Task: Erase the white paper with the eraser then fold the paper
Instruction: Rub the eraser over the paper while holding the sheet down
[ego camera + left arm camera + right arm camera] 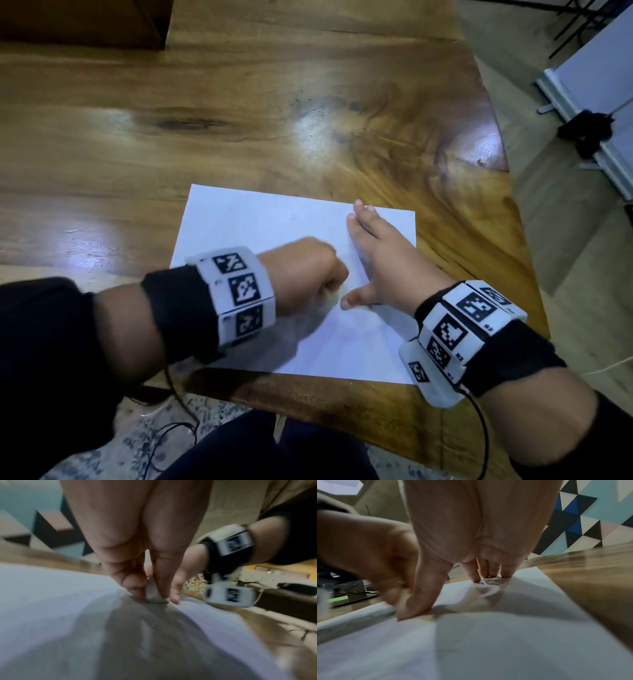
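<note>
A white sheet of paper (260,226) lies flat near the front edge of the wooden table (171,137). My left hand (308,270) is curled over the middle of the sheet and pinches a small pale eraser (153,592) whose lower end touches the paper (51,601). In the head view the eraser is almost hidden under the fist. My right hand (373,250) lies flat with straight fingers on the right half of the sheet, thumb spread toward the left hand. The right wrist view shows its fingertips (489,572) and thumb pressing on the paper (488,642), with the left hand (376,563) close beside.
The table's right edge (507,192) runs diagonally close to the paper, with floor beyond it. A white panel on a stand (596,102) sits at the far right. A dark cabinet (82,20) stands at the back left. My legs (267,445) are below the table's front edge.
</note>
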A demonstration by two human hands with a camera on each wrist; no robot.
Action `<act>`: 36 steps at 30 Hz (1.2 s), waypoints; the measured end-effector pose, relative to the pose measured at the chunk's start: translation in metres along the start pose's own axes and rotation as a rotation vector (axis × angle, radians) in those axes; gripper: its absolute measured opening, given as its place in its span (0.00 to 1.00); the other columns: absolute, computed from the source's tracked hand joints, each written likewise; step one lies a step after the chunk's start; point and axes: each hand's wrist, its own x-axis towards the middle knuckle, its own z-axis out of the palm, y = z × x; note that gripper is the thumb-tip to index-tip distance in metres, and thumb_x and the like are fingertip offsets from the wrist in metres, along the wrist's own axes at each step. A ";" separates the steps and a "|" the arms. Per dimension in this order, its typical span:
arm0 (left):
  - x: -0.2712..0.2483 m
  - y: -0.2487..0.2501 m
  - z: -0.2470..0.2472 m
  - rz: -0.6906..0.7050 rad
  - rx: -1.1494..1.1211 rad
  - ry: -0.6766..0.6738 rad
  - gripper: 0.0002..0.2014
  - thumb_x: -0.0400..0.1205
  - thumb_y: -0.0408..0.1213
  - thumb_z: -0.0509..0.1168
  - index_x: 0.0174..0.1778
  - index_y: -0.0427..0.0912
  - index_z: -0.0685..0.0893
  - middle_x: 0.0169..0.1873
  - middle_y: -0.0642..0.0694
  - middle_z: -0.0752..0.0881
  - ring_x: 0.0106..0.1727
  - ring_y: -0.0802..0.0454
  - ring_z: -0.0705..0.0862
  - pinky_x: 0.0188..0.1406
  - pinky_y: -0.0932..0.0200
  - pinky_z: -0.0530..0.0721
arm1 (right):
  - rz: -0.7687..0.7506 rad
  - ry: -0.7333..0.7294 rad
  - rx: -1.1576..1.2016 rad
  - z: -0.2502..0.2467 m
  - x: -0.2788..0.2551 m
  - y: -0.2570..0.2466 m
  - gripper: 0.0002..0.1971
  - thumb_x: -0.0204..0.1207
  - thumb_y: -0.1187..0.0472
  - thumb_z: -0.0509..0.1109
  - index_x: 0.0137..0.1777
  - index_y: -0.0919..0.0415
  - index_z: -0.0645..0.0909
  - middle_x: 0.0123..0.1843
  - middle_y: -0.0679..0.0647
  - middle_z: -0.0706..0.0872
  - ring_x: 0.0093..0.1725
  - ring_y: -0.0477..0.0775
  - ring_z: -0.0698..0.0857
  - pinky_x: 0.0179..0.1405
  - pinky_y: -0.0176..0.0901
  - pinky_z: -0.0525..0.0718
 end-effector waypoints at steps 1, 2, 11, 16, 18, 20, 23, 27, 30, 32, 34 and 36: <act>-0.003 0.000 0.003 0.015 0.006 -0.024 0.05 0.74 0.34 0.63 0.39 0.39 0.84 0.42 0.39 0.85 0.43 0.42 0.80 0.38 0.59 0.67 | -0.001 -0.002 -0.003 0.000 0.000 0.000 0.63 0.60 0.46 0.81 0.83 0.63 0.39 0.84 0.53 0.31 0.83 0.49 0.35 0.78 0.35 0.40; -0.001 -0.002 0.001 0.009 0.008 -0.010 0.05 0.74 0.34 0.64 0.41 0.40 0.84 0.43 0.40 0.85 0.45 0.42 0.81 0.39 0.60 0.68 | -0.002 -0.004 -0.008 0.000 0.000 -0.001 0.63 0.60 0.45 0.81 0.83 0.63 0.39 0.84 0.53 0.31 0.83 0.49 0.35 0.79 0.36 0.40; -0.011 -0.006 0.008 0.006 -0.064 0.039 0.06 0.73 0.35 0.58 0.36 0.38 0.79 0.37 0.41 0.75 0.42 0.39 0.79 0.43 0.48 0.78 | 0.011 -0.016 -0.034 0.000 0.001 -0.003 0.64 0.61 0.43 0.80 0.83 0.63 0.37 0.83 0.54 0.30 0.83 0.50 0.33 0.82 0.40 0.41; -0.001 -0.015 0.000 -0.002 -0.064 0.085 0.08 0.73 0.37 0.60 0.40 0.39 0.83 0.38 0.43 0.78 0.44 0.39 0.81 0.46 0.50 0.80 | 0.002 -0.018 -0.027 0.000 -0.001 -0.004 0.64 0.61 0.44 0.80 0.83 0.63 0.37 0.83 0.53 0.30 0.82 0.50 0.33 0.81 0.39 0.39; 0.019 -0.026 -0.012 -0.057 -0.064 0.216 0.06 0.73 0.31 0.62 0.43 0.38 0.83 0.41 0.40 0.80 0.44 0.39 0.81 0.47 0.49 0.80 | 0.009 -0.013 -0.021 0.000 -0.001 -0.004 0.64 0.60 0.44 0.81 0.83 0.63 0.38 0.83 0.53 0.30 0.82 0.49 0.33 0.80 0.38 0.39; 0.029 -0.029 -0.018 -0.074 -0.059 0.259 0.04 0.73 0.29 0.63 0.41 0.37 0.83 0.41 0.39 0.81 0.42 0.41 0.80 0.44 0.52 0.79 | 0.013 -0.011 -0.025 0.000 -0.001 -0.004 0.64 0.60 0.44 0.81 0.83 0.63 0.38 0.83 0.53 0.30 0.82 0.49 0.33 0.80 0.37 0.38; 0.006 -0.026 -0.002 -0.053 -0.137 0.154 0.04 0.74 0.33 0.62 0.38 0.36 0.81 0.34 0.44 0.76 0.38 0.43 0.79 0.44 0.52 0.79 | 0.011 -0.021 -0.035 0.000 0.000 -0.003 0.65 0.60 0.43 0.81 0.82 0.64 0.37 0.83 0.55 0.30 0.82 0.50 0.33 0.80 0.37 0.38; -0.034 -0.016 0.021 0.086 -0.116 0.005 0.04 0.73 0.36 0.65 0.36 0.41 0.85 0.36 0.44 0.80 0.39 0.44 0.80 0.39 0.59 0.72 | 0.020 -0.032 -0.039 -0.001 -0.001 -0.004 0.64 0.61 0.43 0.80 0.82 0.64 0.36 0.83 0.54 0.29 0.82 0.50 0.33 0.80 0.38 0.38; -0.009 -0.019 0.002 0.004 -0.065 0.106 0.06 0.73 0.36 0.64 0.42 0.39 0.85 0.40 0.40 0.83 0.43 0.43 0.80 0.39 0.61 0.68 | 0.019 -0.035 -0.044 -0.001 -0.002 -0.006 0.64 0.61 0.44 0.80 0.82 0.64 0.37 0.83 0.55 0.29 0.82 0.51 0.33 0.79 0.38 0.38; 0.011 -0.026 -0.012 -0.079 -0.054 0.175 0.07 0.73 0.35 0.66 0.45 0.40 0.85 0.38 0.43 0.80 0.47 0.41 0.81 0.40 0.60 0.68 | 0.024 -0.031 -0.040 0.000 -0.002 -0.005 0.64 0.61 0.44 0.80 0.82 0.64 0.37 0.83 0.55 0.29 0.82 0.50 0.33 0.78 0.37 0.37; 0.011 -0.028 -0.011 -0.069 -0.084 0.181 0.06 0.73 0.36 0.66 0.43 0.39 0.85 0.37 0.44 0.80 0.46 0.40 0.81 0.40 0.58 0.69 | 0.030 -0.033 -0.042 0.000 -0.002 -0.006 0.64 0.61 0.43 0.80 0.83 0.63 0.37 0.83 0.54 0.29 0.82 0.50 0.33 0.78 0.37 0.37; -0.012 -0.023 0.004 0.015 -0.121 0.150 0.10 0.74 0.42 0.62 0.37 0.40 0.84 0.37 0.40 0.82 0.41 0.40 0.81 0.39 0.56 0.74 | 0.035 -0.035 -0.052 -0.001 -0.002 -0.005 0.64 0.61 0.43 0.80 0.82 0.64 0.37 0.83 0.55 0.29 0.83 0.51 0.33 0.79 0.37 0.38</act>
